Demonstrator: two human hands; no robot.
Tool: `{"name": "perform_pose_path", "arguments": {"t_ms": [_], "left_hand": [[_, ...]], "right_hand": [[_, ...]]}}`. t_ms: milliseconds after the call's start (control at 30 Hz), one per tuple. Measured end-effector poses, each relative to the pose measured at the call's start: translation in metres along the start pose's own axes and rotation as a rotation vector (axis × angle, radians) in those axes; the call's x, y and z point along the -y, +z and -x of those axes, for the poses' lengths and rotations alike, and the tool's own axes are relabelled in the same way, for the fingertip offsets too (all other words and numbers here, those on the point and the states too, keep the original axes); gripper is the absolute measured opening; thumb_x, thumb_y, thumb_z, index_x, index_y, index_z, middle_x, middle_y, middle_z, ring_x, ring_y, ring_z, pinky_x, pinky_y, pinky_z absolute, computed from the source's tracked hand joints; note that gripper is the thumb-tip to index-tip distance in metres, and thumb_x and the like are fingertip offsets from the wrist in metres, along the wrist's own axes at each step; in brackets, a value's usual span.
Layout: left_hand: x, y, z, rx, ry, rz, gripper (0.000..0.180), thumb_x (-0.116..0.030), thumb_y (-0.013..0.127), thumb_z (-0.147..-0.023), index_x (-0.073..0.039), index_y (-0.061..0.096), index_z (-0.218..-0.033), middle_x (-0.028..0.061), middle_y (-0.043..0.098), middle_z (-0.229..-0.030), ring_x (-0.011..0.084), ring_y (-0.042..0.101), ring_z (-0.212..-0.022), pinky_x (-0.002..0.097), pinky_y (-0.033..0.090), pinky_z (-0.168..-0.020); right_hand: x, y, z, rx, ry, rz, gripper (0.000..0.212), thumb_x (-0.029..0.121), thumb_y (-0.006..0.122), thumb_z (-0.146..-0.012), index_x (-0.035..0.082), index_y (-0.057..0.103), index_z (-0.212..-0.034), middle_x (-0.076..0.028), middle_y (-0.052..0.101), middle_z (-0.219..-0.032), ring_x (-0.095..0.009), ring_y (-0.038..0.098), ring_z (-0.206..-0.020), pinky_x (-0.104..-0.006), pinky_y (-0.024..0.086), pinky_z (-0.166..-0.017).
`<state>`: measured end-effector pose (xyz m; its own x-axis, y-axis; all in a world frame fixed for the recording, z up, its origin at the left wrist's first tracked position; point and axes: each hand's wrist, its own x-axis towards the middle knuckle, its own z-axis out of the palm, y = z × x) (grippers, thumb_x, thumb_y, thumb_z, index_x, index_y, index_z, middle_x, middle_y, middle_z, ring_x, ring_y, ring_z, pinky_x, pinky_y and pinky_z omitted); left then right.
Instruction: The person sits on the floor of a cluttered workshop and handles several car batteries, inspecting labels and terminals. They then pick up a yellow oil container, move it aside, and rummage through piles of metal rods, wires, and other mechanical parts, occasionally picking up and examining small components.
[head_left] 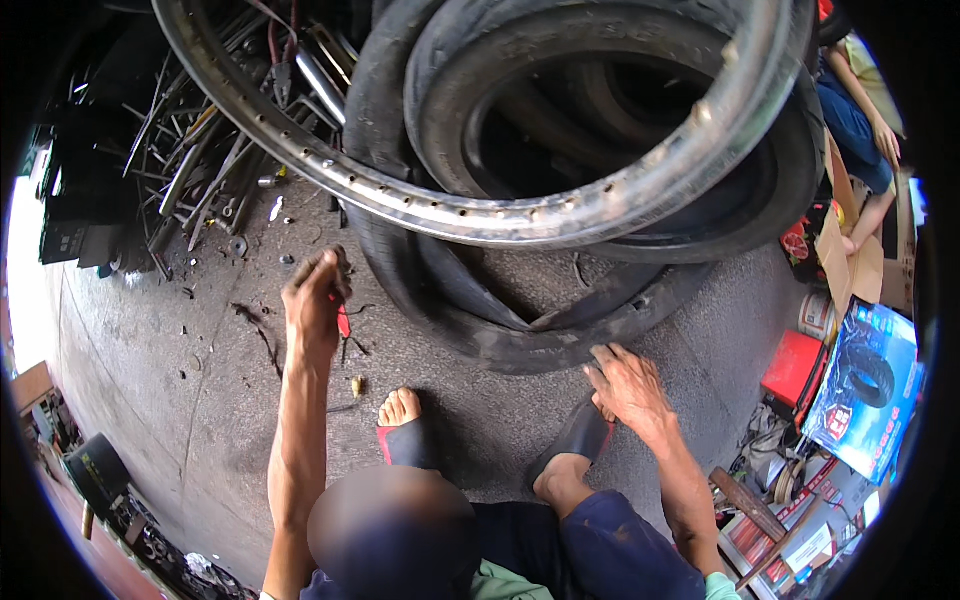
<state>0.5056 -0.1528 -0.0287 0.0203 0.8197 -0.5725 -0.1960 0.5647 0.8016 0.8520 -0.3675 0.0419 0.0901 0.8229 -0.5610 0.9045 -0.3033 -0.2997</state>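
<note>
My left hand [318,300] is closed above the floor, left of the tyres. From its lower side sticks out the end of a small red thing [343,321]; my fingers hide the rest, so its kind cannot be made out. My right hand [632,390] has its fingers loosely stretched and holds nothing. Its fingertips are close to the near edge of a flattened black tyre [540,350]; I cannot tell whether they touch. Above this lie more black tyres [450,110], and across them is a bare, worn metal wheel rim [560,220] with holes along its band.
Metal rods and tools [210,165] are heaped at the far left, with pliers [282,75] among them. Small parts lie scattered on the floor, including a brass-coloured piece [358,386]. At right stand a red box [794,365], a blue box [862,390] and another person [860,110].
</note>
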Motion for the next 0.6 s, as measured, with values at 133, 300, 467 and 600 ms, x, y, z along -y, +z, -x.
{"name": "perform_pose_path", "arguments": {"t_ms": [133, 300, 467, 600], "left_hand": [[0.01, 0.027, 0.047, 0.072, -0.274, 0.284, 0.018, -0.018, 0.069, -0.092, -0.004, 0.068, -0.104, 0.0031, 0.068, -0.086, 0.011, 0.059, -0.07, 0.027, 0.048, -0.069], [0.01, 0.043, 0.062, 0.272, -0.32, 0.385, 0.013, -0.018, 0.07, -0.091, -0.009, 0.068, -0.101, 0.0026, 0.069, -0.089, 0.0116, 0.061, -0.073, 0.0287, 0.049, -0.072], [0.02, 0.036, 0.063, 0.267, -0.42, 0.471, 0.009, -0.018, 0.068, -0.091, -0.01, 0.066, -0.094, 0.0021, 0.067, -0.085, 0.0137, 0.061, -0.076, 0.0305, 0.048, -0.074], [0.026, 0.03, 0.066, 0.269, -0.457, 0.526, 0.009, -0.016, 0.067, -0.092, -0.008, 0.065, -0.095, 0.0034, 0.067, -0.086, 0.0143, 0.061, -0.077, 0.0306, 0.048, -0.074]], "right_hand": [[0.021, -0.009, -0.031, -0.223, -0.183, -0.113, 0.026, 0.016, 0.06, -0.092, 0.001, 0.062, -0.114, -0.015, 0.067, -0.096, -0.036, 0.066, -0.084, -0.0436, 0.053, -0.073], [0.053, 0.01, -0.11, -0.379, -0.366, -0.125, 0.033, 0.015, 0.057, -0.094, 0.005, 0.058, -0.126, -0.018, 0.065, -0.1, -0.035, 0.068, -0.084, -0.046, 0.054, -0.073], [0.084, 0.032, -0.163, -0.277, -0.31, -0.002, 0.044, 0.01, 0.054, -0.092, 0.001, 0.048, -0.135, -0.022, 0.062, -0.112, -0.041, 0.066, -0.093, -0.0549, 0.049, -0.084], [0.071, 0.04, -0.161, -0.357, -0.342, -0.042, 0.04, 0.007, 0.054, -0.088, 0.0, 0.054, -0.128, -0.024, 0.063, -0.111, -0.04, 0.067, -0.088, -0.0557, 0.05, -0.08]]}}
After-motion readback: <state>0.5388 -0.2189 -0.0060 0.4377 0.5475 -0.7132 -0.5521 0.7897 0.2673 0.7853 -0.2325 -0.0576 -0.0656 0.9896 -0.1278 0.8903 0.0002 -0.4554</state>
